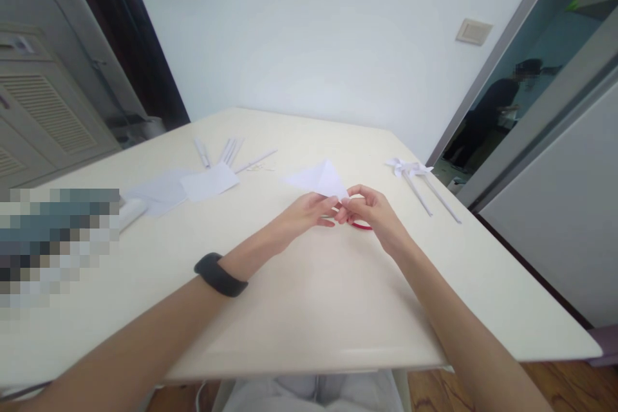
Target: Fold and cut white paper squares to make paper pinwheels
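Note:
A folded sheet of white paper (318, 177) is raised a little above the table, its pointed end up and away from me. My left hand (311, 211) pinches its lower edge from the left. From the right, my right hand (369, 209) pinches the corner with thumb and fingertips, close beside the left fingers. Under the right hand shows a red curved handle (361, 226), perhaps of scissors; the rest of it is hidden. A black band (221, 274) is round my left wrist.
On the table (309, 309), two paper pinwheels on sticks (419, 193) lie right. Left are paper sheets (210, 183), rolled paper sticks (230, 151) and small thin pieces (261, 168). A wall stands behind; another person (492, 106) is beyond the doorway.

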`<state>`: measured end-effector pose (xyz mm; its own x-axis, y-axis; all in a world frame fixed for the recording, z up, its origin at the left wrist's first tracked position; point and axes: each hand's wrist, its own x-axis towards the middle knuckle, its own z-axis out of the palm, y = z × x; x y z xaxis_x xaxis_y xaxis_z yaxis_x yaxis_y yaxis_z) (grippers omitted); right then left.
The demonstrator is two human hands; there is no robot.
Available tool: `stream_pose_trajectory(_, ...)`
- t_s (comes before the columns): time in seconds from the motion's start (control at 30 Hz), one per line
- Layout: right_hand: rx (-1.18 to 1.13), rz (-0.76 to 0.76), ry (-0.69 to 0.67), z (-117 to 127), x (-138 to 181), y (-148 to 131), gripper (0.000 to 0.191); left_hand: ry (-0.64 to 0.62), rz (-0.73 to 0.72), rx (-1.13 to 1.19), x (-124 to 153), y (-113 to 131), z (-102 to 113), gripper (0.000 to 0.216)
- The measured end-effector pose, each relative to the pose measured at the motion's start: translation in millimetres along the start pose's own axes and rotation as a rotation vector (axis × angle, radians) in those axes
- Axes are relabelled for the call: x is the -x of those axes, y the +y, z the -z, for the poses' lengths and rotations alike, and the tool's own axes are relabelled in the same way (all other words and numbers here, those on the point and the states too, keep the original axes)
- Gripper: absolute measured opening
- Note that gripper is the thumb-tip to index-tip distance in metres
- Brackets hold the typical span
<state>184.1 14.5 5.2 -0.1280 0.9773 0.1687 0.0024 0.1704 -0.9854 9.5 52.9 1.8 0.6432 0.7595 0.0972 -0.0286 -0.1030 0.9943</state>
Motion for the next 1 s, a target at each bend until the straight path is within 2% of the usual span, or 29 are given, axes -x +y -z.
stream_pose_trajectory(0.1,0.050,-0.018,-0.073,-4,2,-5,0.017,0.060,-0.018,-0.015,0,2,-1,0.030)
stream_pose_trajectory(0.23,0.104,-0.010,-0.106,-5,3,-6,0.024,0.095,-0.035,-0.015,0,-1,5,0.024)
stream_pose_trajectory(0.5,0.277,0.003,-0.150,1,3,-6,0.026,0.124,-0.099,0.027,1,0,5,0.025)
stream_pose_trajectory(0.63,0.497,0.001,-0.116,19,2,-9,0.019,0.131,-0.130,0.050,2,5,3,0.025)
stream_pose_trajectory(0.77,0.810,-0.029,-0.015,33,-2,6,0.014,0.121,-0.137,0.070,4,7,0,0.025)
stream_pose_trajectory(0.9,1.067,-0.051,0.023,32,-3,21,0.024,0.112,-0.134,0.082,6,11,-1,0.021)
stream_pose_trajectory(1.0,1.154,-0.071,0.022,28,-2,19,0.025,0.120,-0.138,0.082,8,14,-2,0.022)
